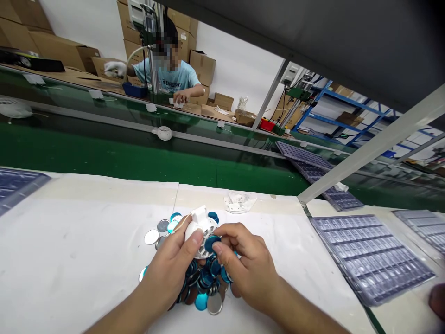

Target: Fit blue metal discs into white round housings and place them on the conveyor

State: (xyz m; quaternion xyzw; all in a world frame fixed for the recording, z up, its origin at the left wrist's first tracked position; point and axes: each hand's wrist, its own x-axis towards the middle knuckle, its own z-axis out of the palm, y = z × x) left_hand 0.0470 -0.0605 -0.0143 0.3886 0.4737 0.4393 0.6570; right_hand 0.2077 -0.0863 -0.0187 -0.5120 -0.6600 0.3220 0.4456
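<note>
While the left hand's grip (172, 264) wraps around a white plastic ball-shaped housing (199, 230), held above the bench, the right hand's grip (243, 264) pinches a blue-backed round disc (211, 243) against its ribbed side. No other disc shows on the housing; a heap of loose discs (205, 283) remains beneath the hands on the white-covered bench (86, 222), near a clear plastic tray (368, 257).

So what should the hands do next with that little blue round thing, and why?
I think the right hand should gently press the blue disc onto the white plastic part. Its fingers are pinching the disc right against the part's edge, and the left hand is gripping the part steady above the pile of discs.
</note>
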